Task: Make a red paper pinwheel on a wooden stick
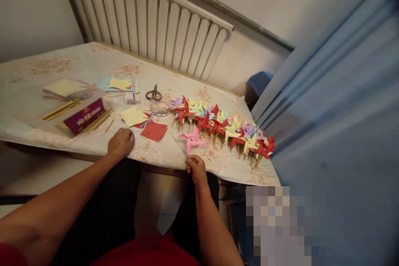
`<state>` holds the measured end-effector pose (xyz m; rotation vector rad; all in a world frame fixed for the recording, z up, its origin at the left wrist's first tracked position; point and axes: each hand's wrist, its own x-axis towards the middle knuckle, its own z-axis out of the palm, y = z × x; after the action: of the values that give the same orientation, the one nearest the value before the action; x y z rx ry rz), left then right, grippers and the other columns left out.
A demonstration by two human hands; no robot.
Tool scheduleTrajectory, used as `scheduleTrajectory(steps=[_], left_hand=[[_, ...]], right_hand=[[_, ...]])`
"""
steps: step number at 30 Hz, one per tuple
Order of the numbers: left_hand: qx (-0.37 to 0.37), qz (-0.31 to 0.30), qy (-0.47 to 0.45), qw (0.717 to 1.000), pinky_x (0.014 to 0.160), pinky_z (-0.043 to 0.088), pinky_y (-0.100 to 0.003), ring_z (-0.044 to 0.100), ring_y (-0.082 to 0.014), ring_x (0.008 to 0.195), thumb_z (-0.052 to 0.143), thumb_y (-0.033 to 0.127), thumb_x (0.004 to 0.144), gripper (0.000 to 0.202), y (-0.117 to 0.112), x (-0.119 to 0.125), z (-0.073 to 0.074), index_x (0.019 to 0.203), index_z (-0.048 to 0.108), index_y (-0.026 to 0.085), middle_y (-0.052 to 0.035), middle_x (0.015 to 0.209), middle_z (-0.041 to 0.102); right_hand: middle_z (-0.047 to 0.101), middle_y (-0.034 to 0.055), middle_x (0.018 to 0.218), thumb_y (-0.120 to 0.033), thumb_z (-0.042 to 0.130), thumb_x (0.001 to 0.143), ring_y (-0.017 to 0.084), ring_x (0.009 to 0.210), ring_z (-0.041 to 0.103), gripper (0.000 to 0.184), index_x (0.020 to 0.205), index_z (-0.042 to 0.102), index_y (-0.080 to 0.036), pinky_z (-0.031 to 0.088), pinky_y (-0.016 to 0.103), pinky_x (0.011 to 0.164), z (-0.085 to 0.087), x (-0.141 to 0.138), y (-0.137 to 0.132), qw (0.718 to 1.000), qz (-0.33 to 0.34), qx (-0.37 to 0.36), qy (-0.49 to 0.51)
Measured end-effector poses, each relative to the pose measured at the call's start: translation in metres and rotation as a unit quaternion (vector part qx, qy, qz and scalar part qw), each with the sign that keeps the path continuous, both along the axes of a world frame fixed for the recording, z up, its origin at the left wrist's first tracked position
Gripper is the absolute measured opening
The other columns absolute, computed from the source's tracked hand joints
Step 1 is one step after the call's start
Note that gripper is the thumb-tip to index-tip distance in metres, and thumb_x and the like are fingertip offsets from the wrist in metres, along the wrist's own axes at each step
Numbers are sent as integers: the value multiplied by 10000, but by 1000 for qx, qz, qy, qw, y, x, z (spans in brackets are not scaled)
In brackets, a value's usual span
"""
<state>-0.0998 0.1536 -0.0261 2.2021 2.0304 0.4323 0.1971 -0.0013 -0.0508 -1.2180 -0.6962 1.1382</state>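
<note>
My left hand point(121, 143) rests at the table's front edge with its fingers curled in; I see nothing in it. Closed in a pinch, my right hand point(197, 167) holds a pink paper pinwheel point(190, 139) low, its blades just above my fingers. A thin stick point(178, 144) slants up and left from that hand, beside the blades. Beyond my left hand are red paper squares point(155, 131) and a pale yellow slit square point(134, 115). Finished-looking pinwheels in red, yellow, blue and purple point(219, 126) stand in a dense row to the right.
Scissors point(153, 93) lie behind a clear round dish point(160, 109). Small white boxes point(132, 99) sit by stacked coloured paper point(119, 84). A purple-labelled box point(84, 117) with sticks point(60, 109) is at left. A radiator point(149, 16) lines the wall; a blue curtain point(330, 91) hangs right.
</note>
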Motion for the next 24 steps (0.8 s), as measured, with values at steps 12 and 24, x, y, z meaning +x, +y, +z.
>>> scheduleTrajectory(steps=[12, 24], left_hand=[[-146, -116, -399, 898, 671, 397, -301, 511, -177, 683, 574, 318, 726, 123, -82, 100, 27, 677, 573, 205, -3, 659, 559], [-265, -115, -525, 801, 493, 351, -251, 439, -105, 467, 646, 449, 596, 298, -121, 164, 17, 708, 535, 197, 63, 531, 496]], right_hand=[[543, -84, 498, -302, 701, 617, 63, 397, 403, 216, 775, 615, -182, 296, 191, 412, 0, -6, -11, 1000, -12, 6, -7], [548, -82, 466, -296, 682, 624, 72, 375, 414, 194, 764, 621, -176, 313, 193, 406, -3, -14, -25, 1000, 1, -5, -19]])
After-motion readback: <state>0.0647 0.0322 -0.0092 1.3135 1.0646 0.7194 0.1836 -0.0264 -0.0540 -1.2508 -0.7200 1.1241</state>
